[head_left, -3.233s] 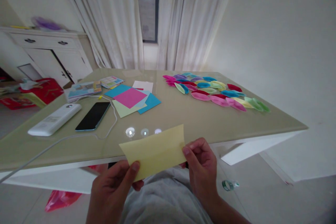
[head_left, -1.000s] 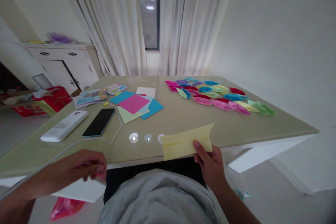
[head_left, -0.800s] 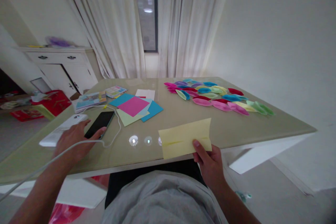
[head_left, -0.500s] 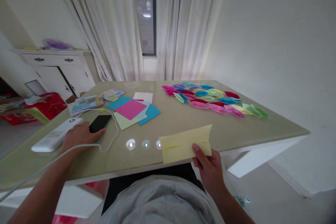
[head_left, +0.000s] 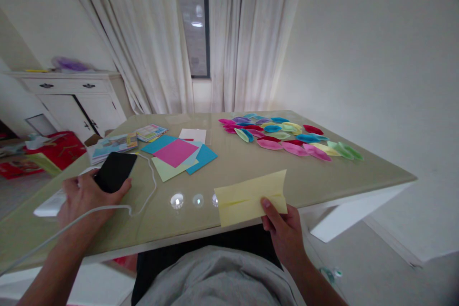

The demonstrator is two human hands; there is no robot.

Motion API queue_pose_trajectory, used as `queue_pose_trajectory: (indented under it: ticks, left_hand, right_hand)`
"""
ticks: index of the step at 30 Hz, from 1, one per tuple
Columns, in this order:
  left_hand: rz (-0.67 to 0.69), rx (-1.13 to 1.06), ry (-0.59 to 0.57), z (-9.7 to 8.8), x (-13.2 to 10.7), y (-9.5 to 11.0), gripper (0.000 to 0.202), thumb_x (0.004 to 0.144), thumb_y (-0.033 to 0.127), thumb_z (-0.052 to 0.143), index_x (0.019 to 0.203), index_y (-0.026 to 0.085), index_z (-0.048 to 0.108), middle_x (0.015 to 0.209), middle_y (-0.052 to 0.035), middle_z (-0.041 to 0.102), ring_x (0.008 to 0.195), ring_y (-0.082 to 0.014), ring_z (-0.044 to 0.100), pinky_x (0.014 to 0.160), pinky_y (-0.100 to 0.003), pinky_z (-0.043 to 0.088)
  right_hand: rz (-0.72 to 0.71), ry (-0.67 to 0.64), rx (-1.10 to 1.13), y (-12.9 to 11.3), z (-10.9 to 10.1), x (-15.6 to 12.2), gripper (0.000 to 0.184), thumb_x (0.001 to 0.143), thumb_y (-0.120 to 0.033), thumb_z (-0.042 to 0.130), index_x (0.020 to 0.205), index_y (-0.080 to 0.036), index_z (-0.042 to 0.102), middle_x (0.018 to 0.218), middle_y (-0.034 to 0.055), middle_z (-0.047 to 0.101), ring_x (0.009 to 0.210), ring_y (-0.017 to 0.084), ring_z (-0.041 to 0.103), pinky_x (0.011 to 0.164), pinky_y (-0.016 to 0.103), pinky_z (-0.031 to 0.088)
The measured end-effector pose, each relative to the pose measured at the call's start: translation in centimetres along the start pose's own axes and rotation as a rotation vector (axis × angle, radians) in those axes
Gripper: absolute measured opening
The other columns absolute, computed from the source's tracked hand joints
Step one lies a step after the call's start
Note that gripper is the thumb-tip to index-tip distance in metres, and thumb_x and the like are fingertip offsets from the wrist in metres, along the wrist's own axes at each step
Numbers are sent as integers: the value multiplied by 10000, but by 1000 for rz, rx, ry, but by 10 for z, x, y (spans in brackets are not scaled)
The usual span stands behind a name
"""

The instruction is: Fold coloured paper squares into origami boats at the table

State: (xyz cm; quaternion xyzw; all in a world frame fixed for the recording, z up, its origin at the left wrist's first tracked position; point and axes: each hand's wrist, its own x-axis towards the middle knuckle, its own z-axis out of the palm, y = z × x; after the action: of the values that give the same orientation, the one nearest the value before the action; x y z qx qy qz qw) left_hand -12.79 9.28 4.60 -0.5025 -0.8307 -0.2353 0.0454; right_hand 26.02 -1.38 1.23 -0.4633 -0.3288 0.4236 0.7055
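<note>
My right hand (head_left: pixel 283 229) pinches the lower right corner of a folded yellow paper (head_left: pixel 247 197) just over the table's near edge. My left hand (head_left: pixel 84 196) grips a black phone (head_left: pixel 114 172) and has it tilted up off the glass-topped table (head_left: pixel 251 162). A white cable (head_left: pixel 141 196) runs from the phone across the table toward my left arm.
A stack of coloured paper squares (head_left: pixel 177 154) lies mid-table, with booklets (head_left: pixel 113 144) behind the phone. Several folded paper boats (head_left: pixel 287 136) spread over the far right. A white remote (head_left: pixel 50 203) lies partly behind my left hand. A white cabinet (head_left: pixel 68 100) stands at the left.
My left hand let go of the yellow paper, reached left to the phone, closed on it and lifted it off the table. My right hand keeps the paper alone.
</note>
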Motion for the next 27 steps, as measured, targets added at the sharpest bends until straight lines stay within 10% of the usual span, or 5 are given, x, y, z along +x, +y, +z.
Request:
queue_pose_trajectory:
  ticks: [12,27]
  left_hand:
    - [74,-149,431,-22,-24,7,1036,732,801,689,1524,156,512,1511,-264,518,1263,-531,642,914,-693,593]
    - [139,-163,416,-50,-48,27,1002,816,738,677,1568,135,403,1581,-269,403,1420,-483,508,1033,-676,536]
  right_hand:
    - [-36,-7,-7,4,-4,1,611,786,-583,920,508,-176,560,444,-39,466,451,73,368,440,248,254]
    - [-22,-14,7,12,-13,6,567,792,-539,931,533,-175,583,455,-32,491,447,77,380,420,246,264]
